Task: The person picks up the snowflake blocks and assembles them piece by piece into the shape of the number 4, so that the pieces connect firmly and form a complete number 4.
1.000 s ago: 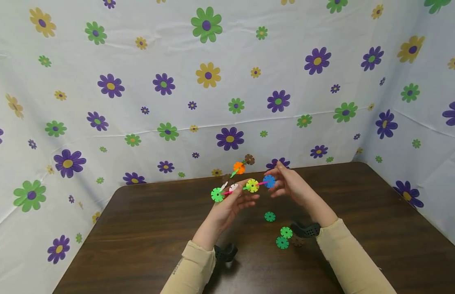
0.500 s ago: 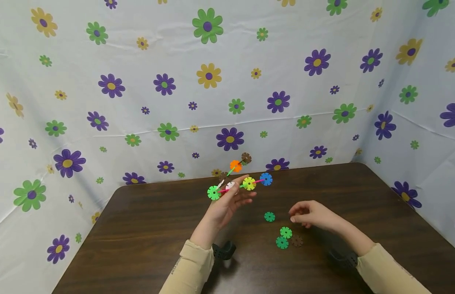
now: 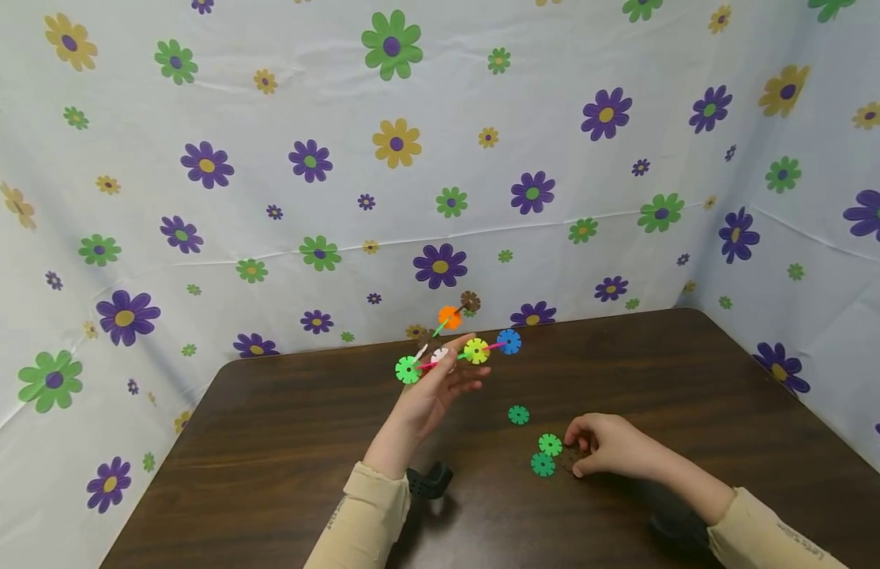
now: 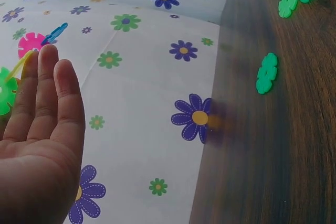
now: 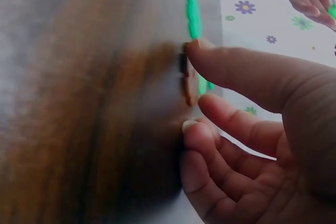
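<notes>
My left hand [image 3: 424, 399] grips a chain of notched plastic connector discs, raised above the table, with the thumb across its white disc. A bright green disc [image 3: 408, 370] forms the bend. One arm runs through a yellow disc [image 3: 476, 351] to a blue disc [image 3: 509, 341]; the other leads by an orange disc [image 3: 450, 318] to a brown one [image 3: 471, 301]. Low at the tabletop, my right hand [image 3: 621, 449] pinches a loose brown connector disc [image 5: 188, 77] between thumb and forefinger, at its opposite edges. The left wrist view shows the left fingers straight in front of part of the chain.
Beside the right hand lie a bright green disc [image 3: 550, 445] and a darker green disc [image 3: 543, 465], edge to edge. Another dark green disc [image 3: 519, 415] lies farther back on the brown table [image 3: 305, 442]. A flowered white cloth [image 3: 326, 190] hangs behind the table.
My right hand has left the blue end of the chain, moved down and right to the table, and closed on the loose brown disc. The left hand and chain have shifted slightly left.
</notes>
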Available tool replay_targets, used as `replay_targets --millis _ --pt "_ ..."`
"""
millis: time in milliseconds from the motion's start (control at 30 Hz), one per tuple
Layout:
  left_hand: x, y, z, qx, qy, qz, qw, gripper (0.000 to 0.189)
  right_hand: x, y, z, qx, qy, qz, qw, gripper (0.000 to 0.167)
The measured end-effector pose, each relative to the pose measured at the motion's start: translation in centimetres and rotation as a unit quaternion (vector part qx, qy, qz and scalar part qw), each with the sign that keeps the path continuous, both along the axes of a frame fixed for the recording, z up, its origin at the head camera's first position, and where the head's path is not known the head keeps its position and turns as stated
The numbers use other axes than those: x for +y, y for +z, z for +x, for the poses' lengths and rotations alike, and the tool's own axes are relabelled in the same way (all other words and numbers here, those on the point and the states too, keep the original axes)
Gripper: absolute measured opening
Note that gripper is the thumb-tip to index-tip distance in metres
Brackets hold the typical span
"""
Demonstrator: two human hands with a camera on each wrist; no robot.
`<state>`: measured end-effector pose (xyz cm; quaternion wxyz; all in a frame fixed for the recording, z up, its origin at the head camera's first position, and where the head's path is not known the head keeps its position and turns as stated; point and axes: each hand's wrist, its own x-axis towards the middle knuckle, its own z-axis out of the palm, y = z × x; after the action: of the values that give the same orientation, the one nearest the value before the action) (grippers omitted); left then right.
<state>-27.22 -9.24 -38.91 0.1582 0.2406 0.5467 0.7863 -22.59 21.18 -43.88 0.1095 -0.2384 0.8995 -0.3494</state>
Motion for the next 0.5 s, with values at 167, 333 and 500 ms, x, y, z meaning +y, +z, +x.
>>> replay_targets --millis 167,333,500 --pt "0.03 0.0 0.04 -0.002 0.001 0.004 1.0 0.061 -0.23 -0.31 -0.03 0.035 -0.001 0.02 0.9992 0.028" --pt "-0.05 0.04 0.07 -0.002 -0.001 0.0 1.0 0.06 -0.4 -0.38 -0.01 0.04 0.001 0.025 0.9989 0.027" --pt "-0.07 0.13 0.09 -0.001 -0.003 -0.003 1.0 0.059 -0.6 -0.39 -0.06 0.04 -0.005 0.034 0.9986 0.028"
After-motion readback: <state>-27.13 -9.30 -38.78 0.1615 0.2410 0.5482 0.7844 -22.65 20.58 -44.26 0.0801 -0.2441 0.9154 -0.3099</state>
